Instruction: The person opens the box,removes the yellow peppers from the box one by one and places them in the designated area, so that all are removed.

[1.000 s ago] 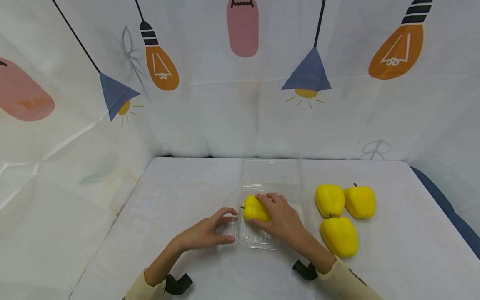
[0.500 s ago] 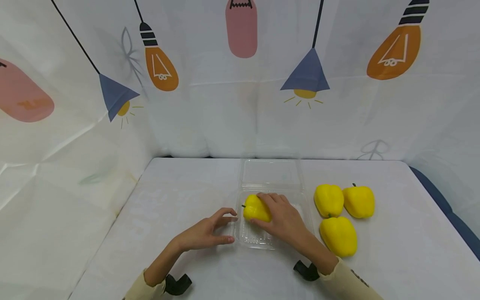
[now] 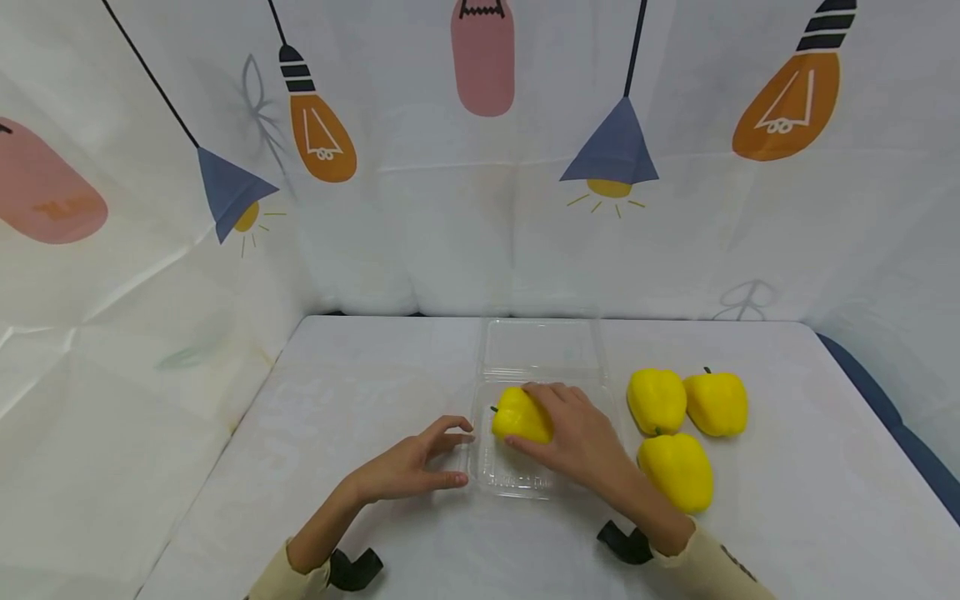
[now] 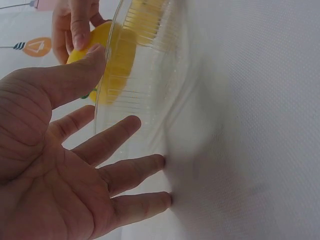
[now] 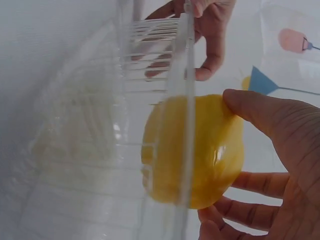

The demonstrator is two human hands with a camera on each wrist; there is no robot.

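Observation:
A yellow bell pepper (image 3: 521,416) with a green stem pointing left is held by my right hand (image 3: 573,437), thumb on the near side and fingers over the far side. In the right wrist view, the lower part of the pepper (image 5: 200,150) shows through the wall of a clear plastic clamshell box (image 3: 517,483), its top above the rim. The lid (image 3: 543,343) lies folded back, away from me. At the box's left side is my left hand (image 3: 408,468), fingers spread and loosely bent, holding nothing; its thumb appears close to the rim in the left wrist view.
To the right of the box sit three more yellow bell peppers: one at the back left (image 3: 657,401), one at the back right (image 3: 717,403) and one in front (image 3: 677,472). A white cloth covers the table (image 3: 360,375). Behind it hangs a curtain (image 3: 450,233) printed with lamps.
My right hand has shifted slightly to the right and a little away from me, carrying the pepper with it. The left hand stays in place beside the box.

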